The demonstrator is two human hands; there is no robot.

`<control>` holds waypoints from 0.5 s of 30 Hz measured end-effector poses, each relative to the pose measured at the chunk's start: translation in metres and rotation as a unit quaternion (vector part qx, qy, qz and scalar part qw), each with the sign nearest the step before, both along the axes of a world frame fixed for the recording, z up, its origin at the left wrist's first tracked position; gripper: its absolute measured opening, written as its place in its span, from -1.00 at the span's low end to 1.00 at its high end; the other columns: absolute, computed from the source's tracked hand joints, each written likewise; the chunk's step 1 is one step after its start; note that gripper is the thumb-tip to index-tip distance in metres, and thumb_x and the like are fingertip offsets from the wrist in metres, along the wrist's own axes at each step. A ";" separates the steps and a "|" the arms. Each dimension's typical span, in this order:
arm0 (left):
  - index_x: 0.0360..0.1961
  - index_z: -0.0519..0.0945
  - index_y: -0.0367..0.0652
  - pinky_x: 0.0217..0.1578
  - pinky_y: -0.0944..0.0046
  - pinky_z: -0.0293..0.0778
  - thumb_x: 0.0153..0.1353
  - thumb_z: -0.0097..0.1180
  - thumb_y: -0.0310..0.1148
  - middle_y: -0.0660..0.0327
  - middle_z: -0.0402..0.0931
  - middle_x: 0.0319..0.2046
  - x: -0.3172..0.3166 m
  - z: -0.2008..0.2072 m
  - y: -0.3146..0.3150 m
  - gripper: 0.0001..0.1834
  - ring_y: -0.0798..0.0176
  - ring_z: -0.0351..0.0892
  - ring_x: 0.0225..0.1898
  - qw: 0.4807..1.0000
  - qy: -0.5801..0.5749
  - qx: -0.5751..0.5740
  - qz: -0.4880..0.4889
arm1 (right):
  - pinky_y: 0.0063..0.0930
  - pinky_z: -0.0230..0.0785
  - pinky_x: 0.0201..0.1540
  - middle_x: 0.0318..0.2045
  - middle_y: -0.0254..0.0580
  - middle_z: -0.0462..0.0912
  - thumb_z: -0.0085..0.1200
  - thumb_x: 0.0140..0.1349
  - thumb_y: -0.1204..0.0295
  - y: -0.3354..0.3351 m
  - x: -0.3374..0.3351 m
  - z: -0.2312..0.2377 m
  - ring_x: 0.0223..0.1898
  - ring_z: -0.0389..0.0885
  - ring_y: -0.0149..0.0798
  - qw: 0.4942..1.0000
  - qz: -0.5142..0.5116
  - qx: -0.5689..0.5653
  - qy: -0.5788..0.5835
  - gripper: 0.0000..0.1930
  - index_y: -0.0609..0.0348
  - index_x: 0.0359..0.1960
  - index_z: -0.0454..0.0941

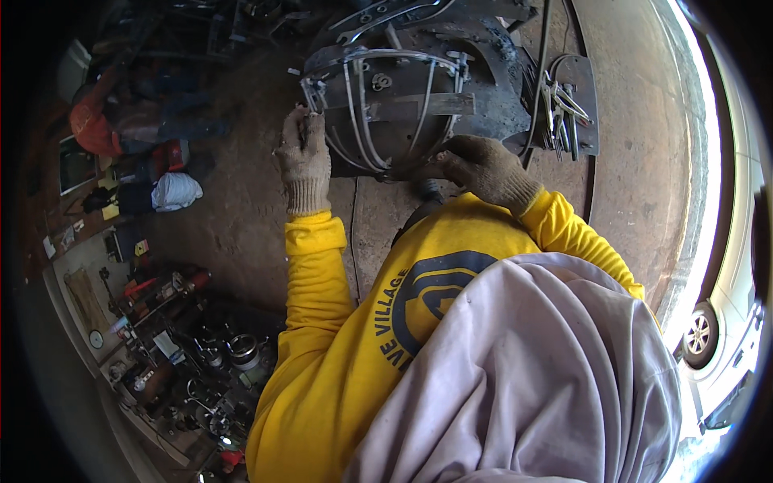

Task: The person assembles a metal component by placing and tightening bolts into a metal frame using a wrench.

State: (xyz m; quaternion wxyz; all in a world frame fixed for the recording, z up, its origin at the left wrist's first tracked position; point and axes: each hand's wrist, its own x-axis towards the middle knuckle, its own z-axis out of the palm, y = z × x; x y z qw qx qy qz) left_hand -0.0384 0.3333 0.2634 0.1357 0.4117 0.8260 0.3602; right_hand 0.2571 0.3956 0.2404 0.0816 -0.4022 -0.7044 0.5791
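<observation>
A frame of bent metal rods (361, 113) lies on a dark metal work table (493, 76), its curved rods meeting at the near edge. My left hand (306, 157), in a dirty knit glove, is closed at the frame's left corner. On the right, my gloved right hand (489, 171) has its fingers curled together beside the frame's near right side; what lies in them is hidden. A flat metal bar (439, 105) crosses among the rods. Several small metal rings (381, 81) sit inside the frame.
A wrench (386, 20) lies at the table's far side. Locking pliers (561, 109) and other tools rest on a plate at right. A person in red (97, 121) is at far left. Machine parts (241, 350) crowd the lower left; a parked car (725, 322) stands at right.
</observation>
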 end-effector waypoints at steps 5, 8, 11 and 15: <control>0.05 0.63 -0.21 0.04 0.20 0.55 0.38 0.19 -0.16 0.08 0.70 -0.03 -0.031 -0.015 -0.019 -0.63 0.17 0.68 0.00 0.999 0.010 0.042 0.003 | -0.37 0.51 -0.19 -0.30 -0.02 0.71 0.06 0.45 0.21 -0.002 -0.003 0.002 -0.29 0.66 -0.32 1.000 -0.003 -0.024 0.018 -0.62 0.34 -0.01 0.63; -0.01 0.66 -0.15 -0.04 0.20 0.59 0.35 0.22 -0.19 0.08 0.73 -0.09 -0.024 -0.007 -0.020 -0.69 0.14 0.74 -0.06 0.999 -0.043 0.019 0.012 | -0.37 0.51 -0.17 -0.26 -0.04 0.72 0.06 0.45 0.22 -0.002 0.000 0.005 -0.27 0.66 -0.32 0.998 -0.024 -0.047 0.016 -0.63 0.33 -0.01 0.63; -0.02 0.67 -0.15 -0.09 0.22 0.59 0.34 0.23 -0.19 0.10 0.74 -0.15 -0.019 -0.016 -0.026 -0.69 0.19 0.74 -0.12 0.997 -0.080 0.005 0.025 | -0.21 0.52 0.03 -0.10 0.06 0.73 0.05 0.40 0.08 -0.003 -0.006 0.014 -0.06 0.73 0.00 0.999 -0.013 -0.037 -0.036 -0.56 0.20 0.04 0.65; -0.02 0.68 -0.15 -0.12 0.22 0.58 0.34 0.23 -0.19 0.12 0.74 -0.21 -0.025 -0.026 -0.025 -0.69 0.20 0.74 -0.16 0.999 -0.045 0.031 -0.002 | -0.19 0.51 0.08 -0.06 0.06 0.73 0.09 0.36 0.04 -0.005 -0.013 0.004 0.01 0.70 0.05 0.998 -0.017 0.008 -0.063 -0.52 0.18 0.07 0.63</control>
